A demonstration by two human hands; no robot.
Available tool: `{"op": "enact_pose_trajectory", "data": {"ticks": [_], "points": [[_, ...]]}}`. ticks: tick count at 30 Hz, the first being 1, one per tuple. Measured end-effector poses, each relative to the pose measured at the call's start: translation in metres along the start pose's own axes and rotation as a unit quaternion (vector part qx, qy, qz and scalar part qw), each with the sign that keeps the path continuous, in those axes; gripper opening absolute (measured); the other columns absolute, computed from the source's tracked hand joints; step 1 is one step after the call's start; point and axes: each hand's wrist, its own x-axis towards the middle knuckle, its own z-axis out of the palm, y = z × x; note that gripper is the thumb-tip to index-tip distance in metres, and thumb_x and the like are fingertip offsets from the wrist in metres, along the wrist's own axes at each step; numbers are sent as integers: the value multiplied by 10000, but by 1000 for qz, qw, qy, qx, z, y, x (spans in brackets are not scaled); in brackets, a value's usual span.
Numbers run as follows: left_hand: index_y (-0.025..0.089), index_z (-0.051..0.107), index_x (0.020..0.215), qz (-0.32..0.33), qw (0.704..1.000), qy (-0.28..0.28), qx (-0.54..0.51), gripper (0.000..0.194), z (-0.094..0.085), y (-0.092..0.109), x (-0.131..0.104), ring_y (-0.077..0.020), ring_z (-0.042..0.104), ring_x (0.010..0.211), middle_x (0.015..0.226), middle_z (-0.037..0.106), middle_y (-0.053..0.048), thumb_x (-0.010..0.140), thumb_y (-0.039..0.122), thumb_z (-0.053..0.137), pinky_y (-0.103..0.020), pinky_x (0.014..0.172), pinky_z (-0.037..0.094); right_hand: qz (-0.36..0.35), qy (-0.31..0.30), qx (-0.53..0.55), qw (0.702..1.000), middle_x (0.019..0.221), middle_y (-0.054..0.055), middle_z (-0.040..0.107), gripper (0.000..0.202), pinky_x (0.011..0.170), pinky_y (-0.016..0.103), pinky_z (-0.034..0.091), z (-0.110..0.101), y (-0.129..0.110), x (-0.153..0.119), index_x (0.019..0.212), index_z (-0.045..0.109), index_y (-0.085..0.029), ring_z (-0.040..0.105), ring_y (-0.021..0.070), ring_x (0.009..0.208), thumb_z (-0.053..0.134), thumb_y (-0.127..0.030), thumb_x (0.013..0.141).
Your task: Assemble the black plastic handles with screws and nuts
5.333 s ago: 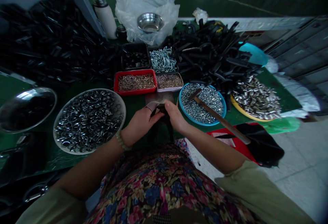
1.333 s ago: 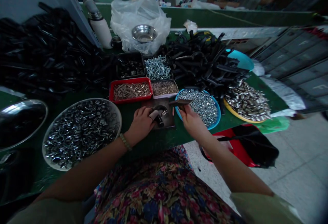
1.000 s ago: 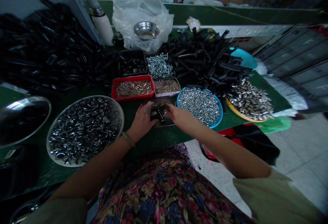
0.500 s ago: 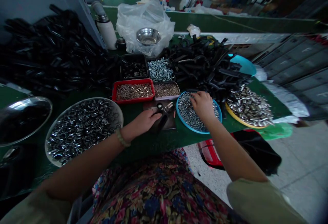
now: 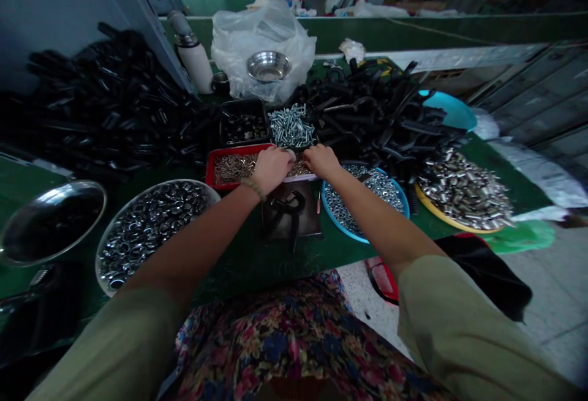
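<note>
My left hand (image 5: pixel 272 168) reaches over the right end of a red tray (image 5: pixel 209 171) of thin copper-coloured pins, its fingers bent together. Close beside it, my right hand (image 5: pixel 322 161) is at a small pale tray (image 5: pixel 307 177) of tiny brassy parts, fingers curled down. The fingertips of both hands are partly hidden, and whatever they hold cannot be made out. In front of them a black clamp-like part (image 5: pixel 290 204) lies on a dark flat plate (image 5: pixel 307 220). Just behind the hands are silvery screws (image 5: pixel 291 125) in a black tray.
A blue tray (image 5: pixel 405 208) of small metal nuts is under my right forearm. Metal rings fill a round tray (image 5: pixel 103 260) at left. Silver cylinders (image 5: pixel 463 193) lie at right. Piles of black parts (image 5: pixel 105 101) stand behind, near a white flask (image 5: pixel 195 64).
My left hand has let go of the black part, which now lies on the plate, and moved up to the small trays. My right hand has left the blue tray and moved left.
</note>
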Motion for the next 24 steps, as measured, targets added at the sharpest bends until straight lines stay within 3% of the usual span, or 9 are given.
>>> {"op": "enact_pose_trajectory", "data": {"ticks": [2,5,11,16,20,24], "points": [[143,684,972,5,1000,-20,16,255,9,4,31,-305,540,1061,1042,672,-148,909,244,459,-434,880,378,7,4,1,1000,1087,165,656,217,839,379,388,0,2,-1,1008,657,-127,528,287,1048,517,-260,908],[115,690,961,8,999,-34,12,264,24,10,53,-308,541,1057,1014,678,-169,903,195,444,-456,884,362,15,8,16,1000,1047,159,670,214,828,361,397,3,7,-2,1012,653,-121,556,269,999,492,-221,912],[136,662,1059,5,1000,-25,0,286,33,12,51,-302,516,1103,1115,648,-163,914,202,424,-462,915,350,6,30,75,997,1031,122,686,215,885,321,403,2,11,-10,1028,652,-127,573,229,1001,489,-159,892],[126,681,975,8,999,-28,-27,253,31,11,51,-294,551,1077,1082,657,-161,903,206,452,-423,900,382,-39,74,211,974,987,77,699,202,833,278,455,-5,-16,-51,1022,653,-152,626,176,926,493,-203,910],[93,665,984,-3,998,-20,-58,280,32,7,53,-271,602,1005,1039,667,-177,905,179,411,-381,859,420,-65,69,265,960,965,71,707,159,845,314,475,9,-38,-77,956,674,-175,638,184,937,529,-194,894],[122,656,1000,-7,995,-3,-103,276,27,4,55,-213,630,948,995,695,-118,895,156,403,-324,854,447,-45,56,244,967,984,97,704,148,860,325,479,25,-44,-78,954,677,-154,638,196,965,546,-175,887]]}}
